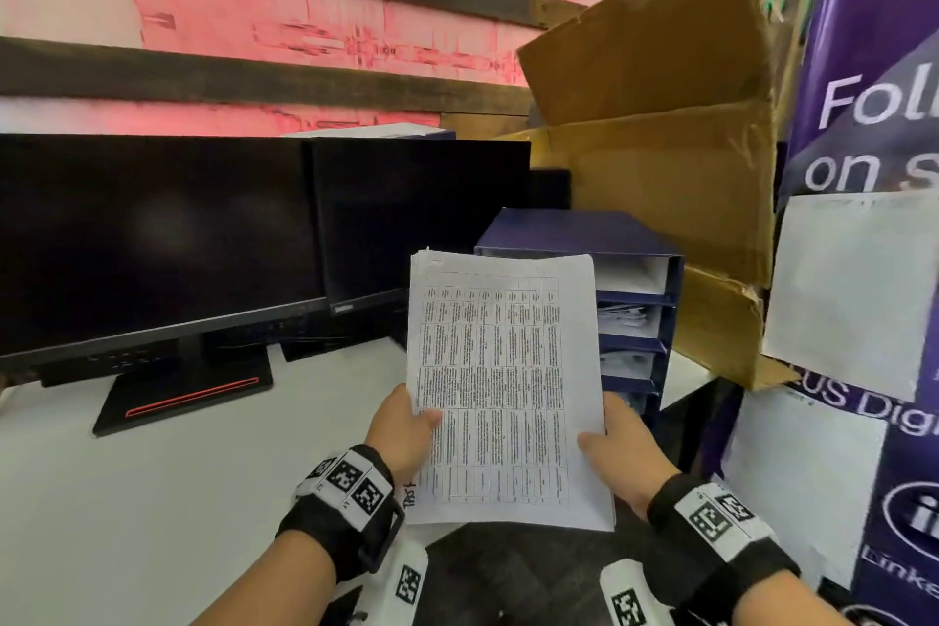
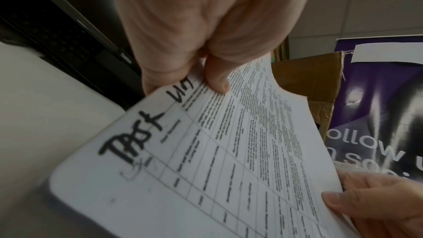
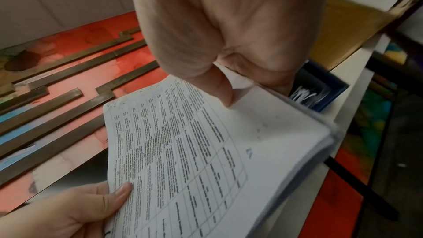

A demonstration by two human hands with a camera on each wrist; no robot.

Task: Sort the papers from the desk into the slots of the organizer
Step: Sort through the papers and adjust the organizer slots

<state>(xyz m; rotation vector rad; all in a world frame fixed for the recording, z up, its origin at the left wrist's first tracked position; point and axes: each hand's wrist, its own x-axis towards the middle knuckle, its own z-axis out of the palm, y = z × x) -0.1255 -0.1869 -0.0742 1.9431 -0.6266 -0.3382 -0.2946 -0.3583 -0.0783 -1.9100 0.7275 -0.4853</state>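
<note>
Both hands hold a stack of printed papers [image 1: 503,386] in the air in front of the person, above the near edge of the white desk [image 1: 152,498] and just before the blue slotted organizer [image 1: 635,244]. The left hand [image 1: 406,427] pinches the stack's left edge, thumb on the top sheet and fingers curled beneath; the right hand [image 1: 622,442] clamps the right edge in the same way, thumb on top.

Progress, judged from the layout: the organizer stands at the right end of the desk, and at least the upper three of its slots already show white sheets inside, so part of the sorting appears done. The held stack is not yet in any slot. Whether other papers remain on the desk cannot be told; none shows in the head view.

Appearance of the stack: several white sheets, the layered edges visible at the lower right corner in the right wrist view. The top sheet bears a dense ruled table of small print, with black handwritten marker lettering along the left margin. The sheets bow slightly between the two grips, so the stack is likely limp and will need support when fed into a slot.

Behind stand two dark monitors [image 1: 152,239] and an open cardboard box [image 1: 660,117].
</note>
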